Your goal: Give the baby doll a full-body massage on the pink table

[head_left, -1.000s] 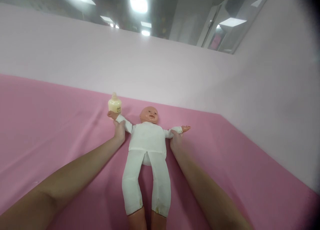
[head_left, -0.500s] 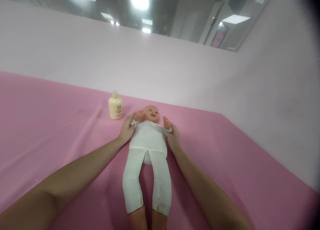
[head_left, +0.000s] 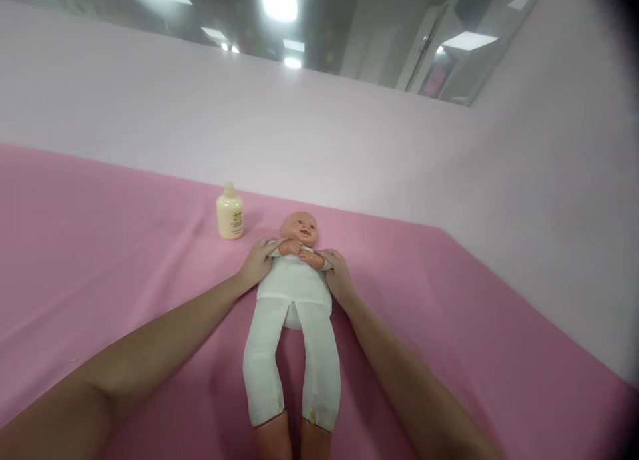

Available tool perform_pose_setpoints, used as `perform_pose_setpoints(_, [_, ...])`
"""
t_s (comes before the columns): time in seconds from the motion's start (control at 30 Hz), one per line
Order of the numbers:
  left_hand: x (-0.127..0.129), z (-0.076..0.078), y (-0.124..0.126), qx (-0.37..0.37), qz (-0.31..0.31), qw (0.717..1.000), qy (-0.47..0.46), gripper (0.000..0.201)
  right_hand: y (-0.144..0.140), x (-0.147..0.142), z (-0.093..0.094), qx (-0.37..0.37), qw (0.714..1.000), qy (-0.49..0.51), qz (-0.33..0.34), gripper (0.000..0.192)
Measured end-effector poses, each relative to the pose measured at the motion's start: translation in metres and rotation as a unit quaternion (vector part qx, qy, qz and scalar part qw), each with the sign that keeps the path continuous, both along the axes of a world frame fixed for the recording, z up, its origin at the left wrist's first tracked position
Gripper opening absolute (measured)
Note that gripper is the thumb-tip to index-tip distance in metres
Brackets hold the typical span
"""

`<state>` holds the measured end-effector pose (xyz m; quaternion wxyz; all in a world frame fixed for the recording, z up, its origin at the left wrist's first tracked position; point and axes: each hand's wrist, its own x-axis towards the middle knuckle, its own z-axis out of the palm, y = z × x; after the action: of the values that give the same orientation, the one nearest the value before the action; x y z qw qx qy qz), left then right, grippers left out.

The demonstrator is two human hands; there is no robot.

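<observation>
A baby doll in a white cloth suit lies on its back on the pink covering, head away from me. My left hand is closed around the doll's arm on the left side. On the other side, my right hand grips the other arm near the wrist. The doll's two hands lie crossed over its upper chest, just below the chin. Its bare lower legs run out of view at the bottom. My fingertips are partly hidden by the doll's sleeves.
A pale yellow bottle with a clear cap and dark print stands left of the doll's head. Behind the pink surface rises a white wall, with a mirror or glass pane above it reflecting ceiling lights.
The doll's arms have come inward, from raised beside the head to crossed over the chest. Both my hands have turned inward with them. The bottle stands where it was.
</observation>
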<state>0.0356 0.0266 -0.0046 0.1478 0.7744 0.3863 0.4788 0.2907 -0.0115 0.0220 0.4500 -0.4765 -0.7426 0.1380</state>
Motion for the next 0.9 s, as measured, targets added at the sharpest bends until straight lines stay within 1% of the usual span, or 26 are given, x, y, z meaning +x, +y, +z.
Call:
perform_pose_setpoints(0.1, [0.000,-0.001,0.000,0.000,0.006,1.000,0.013,0.069,0.001,0.001,-0.001,0.002,1.000,-0.007,-0.004,0.055])
perform_pose_setpoints(0.27, [0.001,0.003,-0.005,-0.017,0.011,1.000,-0.010,0.066,0.002,0.001,-0.001,0.004,1.000,0.013,0.003,0.053])
perform_pose_setpoints(0.37, [0.003,0.009,-0.011,-0.039,0.008,0.997,-0.064,0.057,-0.001,0.000,0.001,0.004,0.999,0.051,0.005,0.050])
perform_pose_setpoints(0.43, [0.004,0.012,-0.015,-0.070,0.017,0.989,-0.128,0.047,-0.003,-0.002,0.003,-0.004,0.996,0.088,-0.008,0.046])
perform_pose_setpoints(0.47, [0.004,0.013,-0.017,-0.090,0.024,0.982,-0.164,0.043,-0.004,-0.002,0.003,-0.012,0.994,0.110,-0.016,0.045])
perform_pose_setpoints(0.53, [0.004,0.013,-0.018,-0.124,0.034,0.964,-0.233,0.043,-0.005,-0.003,0.005,-0.036,0.986,0.159,-0.030,0.044])
perform_pose_setpoints(0.63, [0.003,0.009,-0.014,-0.135,0.045,0.938,-0.315,0.052,-0.005,-0.001,0.005,-0.065,0.970,0.227,-0.056,0.046])
perform_pose_setpoints(0.73, [0.002,0.003,-0.007,-0.157,0.081,0.907,-0.381,0.053,-0.002,0.002,0.003,-0.074,0.952,0.277,-0.104,0.050])
perform_pose_setpoints(0.8, [0.001,-0.002,-0.002,-0.186,0.099,0.886,-0.414,0.052,0.000,0.004,0.001,-0.073,0.937,0.319,-0.119,0.058])
perform_pose_setpoints(0.9, [0.001,-0.009,0.004,-0.240,0.127,0.852,-0.448,0.049,0.006,0.007,-0.006,-0.092,0.911,0.381,-0.126,0.081])
